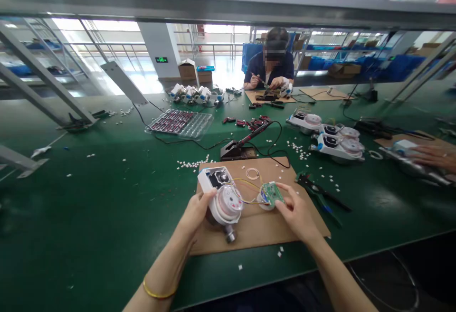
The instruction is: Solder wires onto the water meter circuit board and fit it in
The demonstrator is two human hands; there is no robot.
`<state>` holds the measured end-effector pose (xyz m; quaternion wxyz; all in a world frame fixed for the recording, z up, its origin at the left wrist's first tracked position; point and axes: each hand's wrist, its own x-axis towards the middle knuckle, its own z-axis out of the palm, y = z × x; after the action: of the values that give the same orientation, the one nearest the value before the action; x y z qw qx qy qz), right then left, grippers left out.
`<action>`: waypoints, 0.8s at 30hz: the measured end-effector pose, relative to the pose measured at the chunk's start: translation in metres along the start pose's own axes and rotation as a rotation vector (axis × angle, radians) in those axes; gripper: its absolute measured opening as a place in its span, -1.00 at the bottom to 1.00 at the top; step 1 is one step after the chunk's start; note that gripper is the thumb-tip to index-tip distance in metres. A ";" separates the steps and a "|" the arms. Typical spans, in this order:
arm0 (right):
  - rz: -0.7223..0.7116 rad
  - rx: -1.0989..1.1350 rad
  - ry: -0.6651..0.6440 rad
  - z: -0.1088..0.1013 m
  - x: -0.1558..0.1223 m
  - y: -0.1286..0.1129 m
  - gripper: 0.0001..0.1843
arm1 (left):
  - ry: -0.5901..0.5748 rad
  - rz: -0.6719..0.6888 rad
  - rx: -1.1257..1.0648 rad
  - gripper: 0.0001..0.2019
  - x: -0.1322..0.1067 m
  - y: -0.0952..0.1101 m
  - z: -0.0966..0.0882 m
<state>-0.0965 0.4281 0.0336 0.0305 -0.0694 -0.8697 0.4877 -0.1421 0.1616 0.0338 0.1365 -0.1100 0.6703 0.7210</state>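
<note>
My left hand (pixel 195 212) grips a white water-meter unit (pixel 223 195) with a round dial face, lying on a brown cardboard mat (pixel 263 229). My right hand (pixel 294 210) pinches a small green circuit board (pixel 272 193) beside it. Thin yellow and red wires (pixel 245 189) run from the board to the meter. A small wire coil (pixel 252 173) lies on the mat behind them.
Pliers (pixel 318 192) lie right of the mat, a soldering iron on its stand (pixel 245 145) behind it. More meter units (pixel 338 143), a clear parts tray (pixel 181 123) and white scraps dot the green table. A person works opposite; another's hand (pixel 436 156) rests at far right.
</note>
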 end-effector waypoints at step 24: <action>-0.206 -0.279 -0.300 -0.016 0.024 0.021 -0.30 | -0.511 0.701 1.703 -0.72 0.029 0.078 0.104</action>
<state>-0.1168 0.4561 0.0243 -0.0597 0.0895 -0.9261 0.3617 -0.1933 0.2618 0.1048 0.0893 0.3940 0.9148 -0.0070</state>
